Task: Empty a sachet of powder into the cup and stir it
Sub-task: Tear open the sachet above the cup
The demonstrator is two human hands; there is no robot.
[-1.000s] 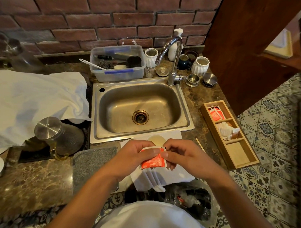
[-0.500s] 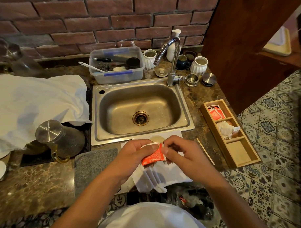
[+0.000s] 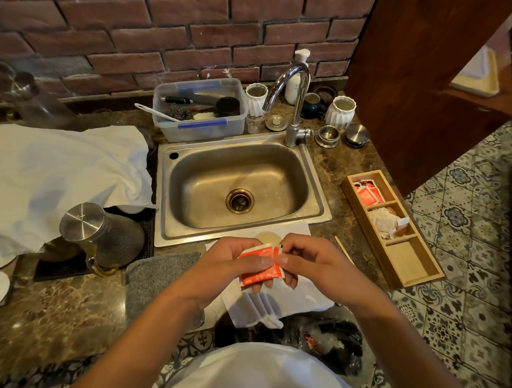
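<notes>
Both hands hold an orange-red sachet [image 3: 259, 266] over the counter's front edge. My left hand [image 3: 232, 264] pinches its left side between thumb and fingers. My right hand [image 3: 307, 261] pinches its right top corner, where a tear has started. Just behind the hands, the rim of a cup [image 3: 267, 237] with pale liquid stands on a white cloth [image 3: 289, 299]; my hands hide most of it. A thin wooden stir stick [image 3: 343, 250] lies on the counter to the right of my right hand.
A steel sink [image 3: 237, 190] with a tap [image 3: 292, 108] lies behind the cup. A wooden tray [image 3: 393, 230] holding more sachets stands at right. A glass kettle with steel lid [image 3: 99, 234], a grey mat [image 3: 159, 280] and a large white cloth [image 3: 61, 175] are at left.
My right hand has pulled the sachet's top corner to the right and the tear has widened. Both hands stay in front of the cup.
</notes>
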